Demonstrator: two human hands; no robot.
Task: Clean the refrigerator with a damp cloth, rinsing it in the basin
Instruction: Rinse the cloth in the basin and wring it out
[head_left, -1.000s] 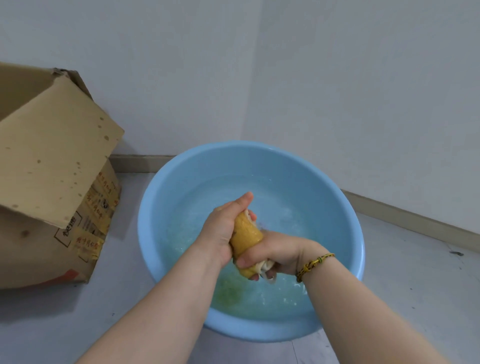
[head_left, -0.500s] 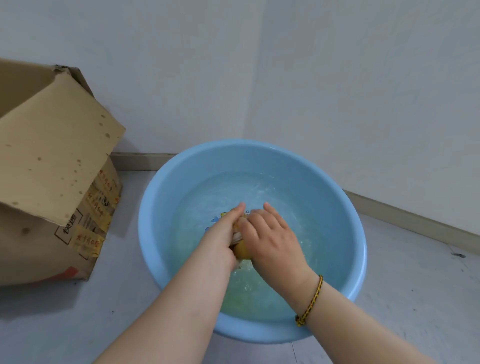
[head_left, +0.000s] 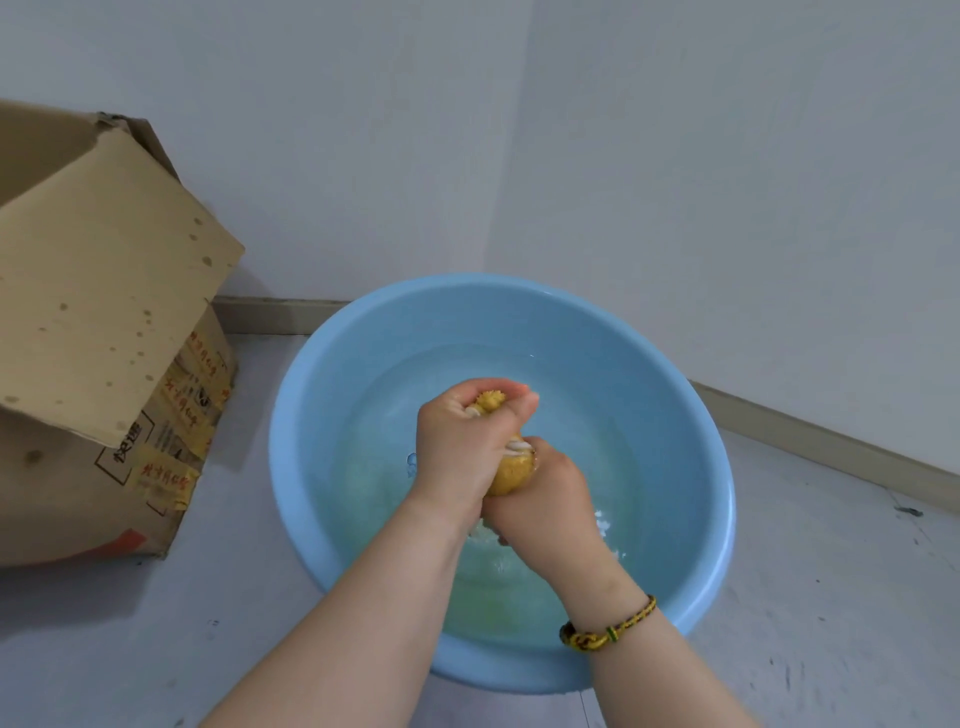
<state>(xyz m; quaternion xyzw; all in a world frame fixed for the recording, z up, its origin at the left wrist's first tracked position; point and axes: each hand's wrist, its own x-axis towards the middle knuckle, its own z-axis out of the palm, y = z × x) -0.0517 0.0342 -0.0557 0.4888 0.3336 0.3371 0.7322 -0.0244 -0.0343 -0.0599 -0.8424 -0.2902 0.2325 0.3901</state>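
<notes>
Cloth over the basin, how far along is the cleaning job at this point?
Done: the cloth looks soaked, and the basin holds water. In hand: the left hand and right hand both grip the bunched cloth above the water, apparently wringing it out. Left: wiping the refrigerator, which is not in view, so how much of it is clean cannot be told.

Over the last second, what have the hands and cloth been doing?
Half a second ago both hands pressed the yellow cloth down toward the water; now the left hand and right hand grip it raised, wringing it. The blue basin and cardboard box stayed put.
</notes>
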